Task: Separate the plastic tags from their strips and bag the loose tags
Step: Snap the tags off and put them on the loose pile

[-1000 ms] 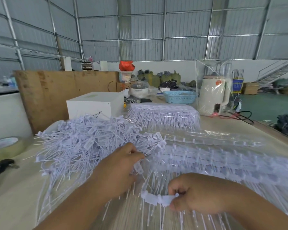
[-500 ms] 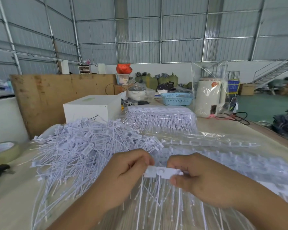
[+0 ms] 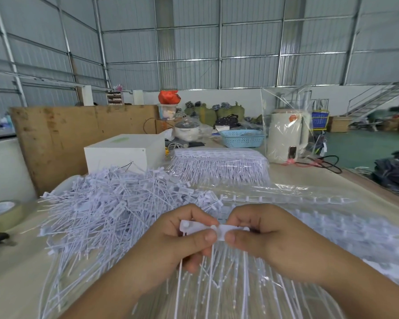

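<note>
Both hands have come together since the earlier frames: a second ago the left hand (image 3: 182, 240) was reaching into the loose pile while the right hand (image 3: 260, 233) alone held the strip; now each grip pinches one end of the same short strip of tags (image 3: 213, 229), thumbs almost touching at its middle.

Head view: the left grip is pressed thumb-to-fingers on the end tag, and the right grip is pinched on the next tag. The thin tails hang down below the grips onto the clear plastic bag (image 3: 286, 192) spread under and beyond them. Left of the grips lies the heap of loose tags (image 3: 106, 203); beyond the grips, further back, sits a stack of uncut strips (image 3: 219, 164).

To do this step well, I judge the thumbs should stay close to the joint between the two tags, then bend or twist sharply so the break falls at the joint and not along a tail. Pulling straight apart may stretch the plastic.

A pale bench (image 3: 332, 178) carries everything. Far left of the grips is a roll of tape (image 3: 2, 215); behind the heap are a white box (image 3: 124, 153) and a wooden board (image 3: 78, 130); further back are a blue basket (image 3: 242, 138) and a wrapped white appliance (image 3: 286, 137). Around it all is a metal-walled hall with a green floor.
</note>
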Motion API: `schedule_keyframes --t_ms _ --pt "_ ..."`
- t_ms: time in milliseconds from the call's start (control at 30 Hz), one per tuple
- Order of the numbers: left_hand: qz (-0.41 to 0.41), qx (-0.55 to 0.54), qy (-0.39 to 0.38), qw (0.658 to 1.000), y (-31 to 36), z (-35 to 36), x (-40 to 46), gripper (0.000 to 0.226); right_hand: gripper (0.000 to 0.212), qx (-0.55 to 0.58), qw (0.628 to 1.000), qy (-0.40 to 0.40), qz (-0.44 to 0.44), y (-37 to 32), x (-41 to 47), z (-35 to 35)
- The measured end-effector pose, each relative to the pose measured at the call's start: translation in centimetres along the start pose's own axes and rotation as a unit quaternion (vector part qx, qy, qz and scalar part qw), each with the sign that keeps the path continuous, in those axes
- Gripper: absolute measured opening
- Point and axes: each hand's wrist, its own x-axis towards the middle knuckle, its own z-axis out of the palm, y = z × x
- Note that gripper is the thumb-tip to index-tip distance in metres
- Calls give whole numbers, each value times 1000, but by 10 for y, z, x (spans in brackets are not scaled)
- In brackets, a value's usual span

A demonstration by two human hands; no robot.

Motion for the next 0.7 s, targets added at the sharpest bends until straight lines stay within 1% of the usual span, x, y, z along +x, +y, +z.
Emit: schedule_keyframes --t_ms 67,133,233,300,333,400,467,567,633,700 --pt "2 -2 40 999 -1 4 1 20 19 23 999 20 -13 2 1 5" --pt "18 5 83 996 -1 6 1 29 17 48 998 37 -18 2 3 10" --pt "50 12 148 988 2 11 1 43 21 69 996 58 -21 2 4 20" --pt "71 9 200 977 4 16 1 52 21 64 994 85 -27 3 5 28" --pt "79 18 223 971 5 20 1 56 22 57 993 103 -27 3 6 31" --pt "93 72 271 955 5 29 1 61 22 44 990 135 -21 2 6 34" --pt "112 116 309 937 3 37 0 57 20 54 984 169 -11 0 7 36" --pt "126 128 326 928 1 46 0 50 23 85 969 232 -8 -1 9 36" --pt "122 126 324 930 -1 46 1 48 23 66 967 245 -27 -2 10 37" --pt "107 107 309 939 -3 42 3 50 24 53 967 246 -35 -2 10 37"
